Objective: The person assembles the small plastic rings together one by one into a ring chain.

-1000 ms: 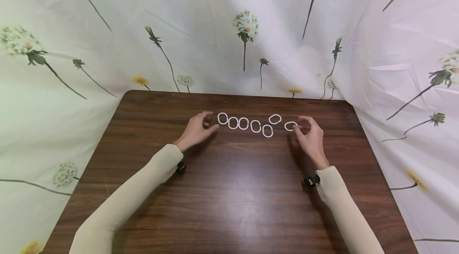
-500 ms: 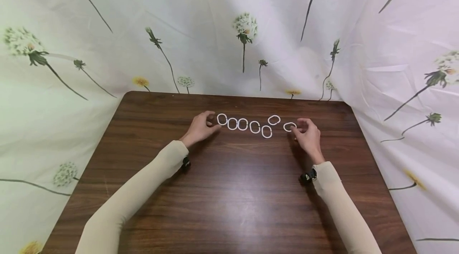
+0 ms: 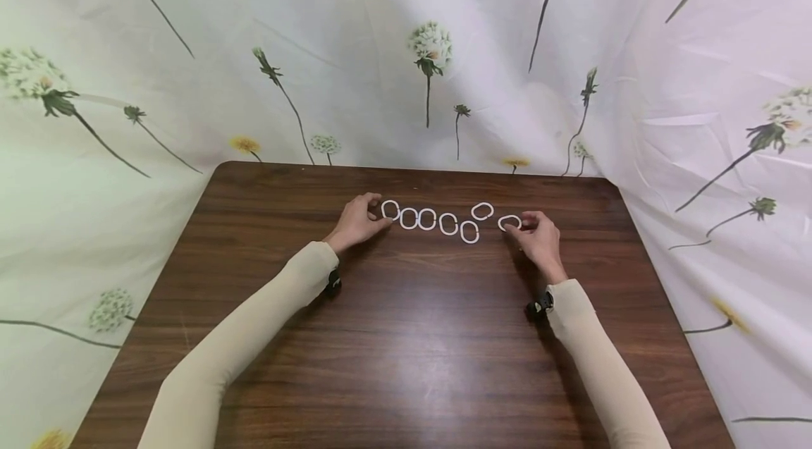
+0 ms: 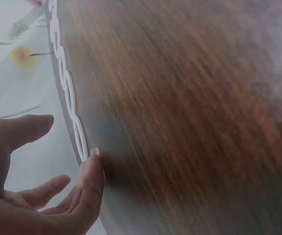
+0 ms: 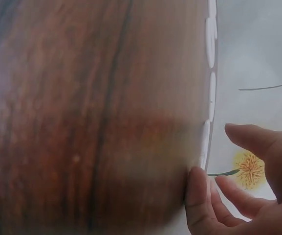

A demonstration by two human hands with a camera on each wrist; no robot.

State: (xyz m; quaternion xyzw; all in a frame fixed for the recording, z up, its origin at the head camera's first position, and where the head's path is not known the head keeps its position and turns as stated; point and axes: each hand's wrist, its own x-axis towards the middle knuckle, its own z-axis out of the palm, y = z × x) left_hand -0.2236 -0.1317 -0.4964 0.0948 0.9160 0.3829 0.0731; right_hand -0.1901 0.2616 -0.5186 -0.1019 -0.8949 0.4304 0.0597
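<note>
Several white oval rings, like plastic curtain rings with a small gap, lie in an uneven row near the table's far edge. My left hand (image 3: 357, 222) is at the leftmost ring (image 3: 390, 210), thumb and fingers apart. In the left wrist view one fingertip (image 4: 93, 164) comes right to the end of the nearest ring (image 4: 80, 139). At the row's other end, my right hand (image 3: 539, 237) has its thumb over the edge of the rightmost ring (image 3: 509, 223), its fingers spread loosely behind. In the right wrist view a fingertip (image 5: 197, 183) meets that ring's near end.
Another ring (image 3: 483, 211) sits slightly behind the row, apart from the middle ring (image 3: 469, 232). The dark wood table (image 3: 406, 336) has rounded far corners. A white curtain (image 3: 355, 68) printed with dandelions hangs close behind it. Each wrist wears a dark strap.
My left hand has moved right, up to the leftmost ring. My right hand has shifted slightly left, its thumb further over the rightmost ring. The rings keep their arrangement.
</note>
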